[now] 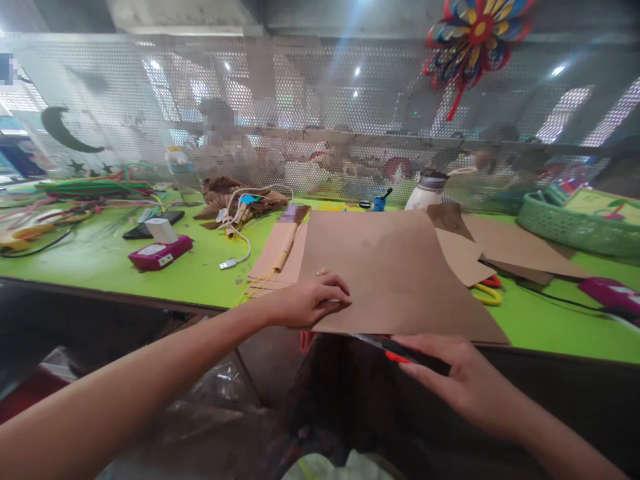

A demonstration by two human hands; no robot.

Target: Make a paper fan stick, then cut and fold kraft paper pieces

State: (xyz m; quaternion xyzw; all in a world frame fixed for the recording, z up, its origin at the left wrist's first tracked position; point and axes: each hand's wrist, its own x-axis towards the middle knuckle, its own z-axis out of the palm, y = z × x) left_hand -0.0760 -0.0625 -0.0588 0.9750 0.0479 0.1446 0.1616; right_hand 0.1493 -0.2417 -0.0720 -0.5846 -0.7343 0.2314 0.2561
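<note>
A large sheet of brown paper (pixel 375 267) lies on the green table, its front edge reaching the table's near edge. My left hand (pixel 323 297) rests on the sheet's near left part, fingers loosely bent and slightly apart, pressing on its surface. In my right hand (pixel 457 373) is a pair of scissors (pixel 397 355) with black and red handles. The scissor blades point left and meet the sheet's front edge; whether they are parted there I cannot tell. Left of the sheet, a rolled paper piece (pixel 285 247) with yellow string lies on more brown paper.
Purple power socket (pixel 160 253) with a white plug and a USB cable (pixel 235 262) lie to the left. On the right are more brown sheets (pixel 520 243), yellow-handled scissors (pixel 487 295) and a green basket (pixel 575 227). A white bottle (pixel 425 193) stands behind, before a perforated panel.
</note>
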